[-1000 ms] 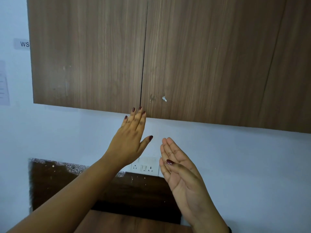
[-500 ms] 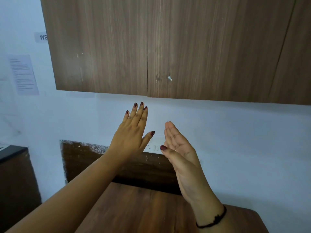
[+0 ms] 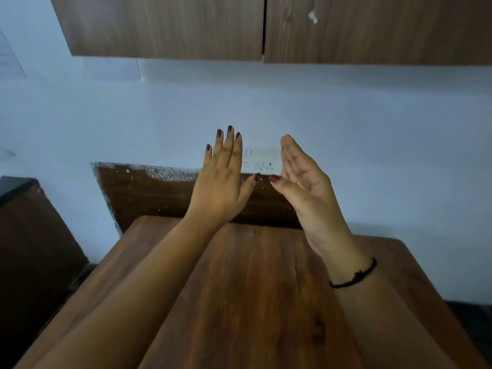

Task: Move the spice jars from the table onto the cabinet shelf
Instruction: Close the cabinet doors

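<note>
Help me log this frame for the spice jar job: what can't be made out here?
Head view only.
Cabinet shelf: hidden behind the closed cabinet doors.
Spice jars: none visible; both forearms cover parts of the table, and the bottom edge cuts off its near end.
Wall socket: blurred, edges hidden by the left hand and right hand.
Paper on the wall: cut by the left edge, text unreadable.

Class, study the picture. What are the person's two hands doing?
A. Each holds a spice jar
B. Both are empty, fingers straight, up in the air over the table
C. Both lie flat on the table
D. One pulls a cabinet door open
B: the left hand and right hand hover above the table with straight fingers, holding nothing and touching neither the table nor the cabinet.
</note>
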`<state>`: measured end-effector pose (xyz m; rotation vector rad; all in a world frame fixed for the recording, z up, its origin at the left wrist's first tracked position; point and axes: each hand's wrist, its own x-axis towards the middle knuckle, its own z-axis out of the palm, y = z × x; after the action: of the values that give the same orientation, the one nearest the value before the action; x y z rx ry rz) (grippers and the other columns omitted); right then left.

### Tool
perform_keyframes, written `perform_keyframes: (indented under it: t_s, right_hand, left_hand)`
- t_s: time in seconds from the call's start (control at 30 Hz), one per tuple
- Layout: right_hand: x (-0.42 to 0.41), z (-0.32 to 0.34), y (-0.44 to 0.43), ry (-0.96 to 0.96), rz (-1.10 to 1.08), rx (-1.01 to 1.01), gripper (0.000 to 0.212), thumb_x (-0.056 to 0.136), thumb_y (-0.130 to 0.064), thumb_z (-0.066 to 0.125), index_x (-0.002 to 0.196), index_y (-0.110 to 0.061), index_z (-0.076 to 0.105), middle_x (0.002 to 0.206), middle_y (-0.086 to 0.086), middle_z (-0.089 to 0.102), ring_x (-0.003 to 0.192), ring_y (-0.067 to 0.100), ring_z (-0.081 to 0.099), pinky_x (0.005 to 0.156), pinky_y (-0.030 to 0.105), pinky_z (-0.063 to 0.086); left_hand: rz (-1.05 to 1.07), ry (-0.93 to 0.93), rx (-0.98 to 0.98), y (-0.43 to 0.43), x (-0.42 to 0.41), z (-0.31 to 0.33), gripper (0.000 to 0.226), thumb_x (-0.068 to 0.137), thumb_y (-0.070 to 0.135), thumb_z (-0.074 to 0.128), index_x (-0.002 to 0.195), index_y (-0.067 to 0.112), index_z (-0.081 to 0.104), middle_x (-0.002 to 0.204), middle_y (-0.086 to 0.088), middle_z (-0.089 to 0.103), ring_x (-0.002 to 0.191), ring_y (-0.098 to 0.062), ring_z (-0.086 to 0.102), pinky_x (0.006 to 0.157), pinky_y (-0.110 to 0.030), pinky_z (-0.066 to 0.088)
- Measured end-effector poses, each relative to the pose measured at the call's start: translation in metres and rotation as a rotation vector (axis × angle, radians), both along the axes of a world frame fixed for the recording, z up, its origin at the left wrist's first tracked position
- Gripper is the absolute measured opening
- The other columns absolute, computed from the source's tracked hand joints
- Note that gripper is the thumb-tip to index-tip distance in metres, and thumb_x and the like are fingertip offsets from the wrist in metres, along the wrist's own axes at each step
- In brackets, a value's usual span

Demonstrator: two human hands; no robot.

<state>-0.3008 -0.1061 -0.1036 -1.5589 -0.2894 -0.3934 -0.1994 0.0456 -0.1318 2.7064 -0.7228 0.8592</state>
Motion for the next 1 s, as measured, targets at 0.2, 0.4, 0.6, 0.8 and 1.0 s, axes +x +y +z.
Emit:
perform_keyframes:
  t_s: [0.2, 0.4, 0.6, 0.8, 1.0]
  right_hand:
    - [0.005, -0.090, 0.029, 0.105, -0.241, -0.341, 0.072, 0.096, -0.027, 0.060, 0.155, -0.029, 0.020, 0.161, -0.017, 0.022, 0.146, -0.006, 0.019, 0.120, 0.027, 0.024]
    - [-0.011, -0.191, 0.040, 0.285, -0.433, -0.829, 0.086, 0.094, -0.042, 0.056, 0.157, -0.025, 0.001, 0.164, -0.013, 0.002, 0.151, 0.005, 0.005, 0.121, 0.034, 0.025]
    - [-0.031, -0.261, 0.047, 0.447, -0.445, -1.107, 0.079, 0.099, -0.044, 0.042, 0.157, -0.017, -0.003, 0.165, -0.001, -0.006, 0.152, 0.012, -0.008, 0.124, 0.034, 0.015]
    - [-0.037, -0.297, 0.046, 0.536, -0.385, -1.176, 0.075, 0.099, -0.039, 0.040, 0.157, -0.017, -0.001, 0.164, -0.006, -0.011, 0.151, 0.010, -0.011, 0.123, 0.036, 0.018]
    - [-0.008, -0.262, 0.042, 0.399, -0.482, -1.186, 0.073, 0.099, -0.039, 0.041, 0.158, -0.019, 0.001, 0.165, -0.005, -0.007, 0.151, 0.008, -0.011, 0.123, 0.030, 0.006]
  left_hand:
    - [-0.063, 0.106, 0.055, 0.031, 0.006, -0.078, 0.076, 0.102, 0.056, 0.024, 0.157, 0.007, 0.002, 0.166, -0.012, -0.005, 0.152, -0.027, -0.009, 0.124, -0.043, 0.001]
    - [-0.107, 0.333, 0.121, 0.060, -0.009, -0.192, 0.077, 0.100, 0.059, 0.016, 0.157, 0.010, 0.002, 0.166, -0.011, -0.006, 0.153, -0.027, -0.008, 0.124, -0.050, 0.007]
    - [-0.110, 0.564, 0.197, 0.085, -0.036, -0.280, 0.076, 0.101, 0.059, 0.018, 0.157, 0.012, -0.002, 0.166, -0.009, -0.003, 0.153, -0.025, -0.007, 0.124, -0.049, 0.013]
    - [-0.149, 0.603, 0.188, 0.089, -0.041, -0.297, 0.075, 0.100, 0.061, 0.016, 0.158, 0.015, 0.000, 0.166, -0.003, -0.004, 0.153, -0.021, -0.006, 0.125, -0.044, 0.010]
    - [-0.154, 0.463, 0.101, 0.080, -0.011, -0.262, 0.076, 0.100, 0.060, 0.020, 0.157, 0.017, -0.007, 0.165, -0.003, -0.003, 0.153, -0.020, -0.004, 0.124, -0.041, 0.010]
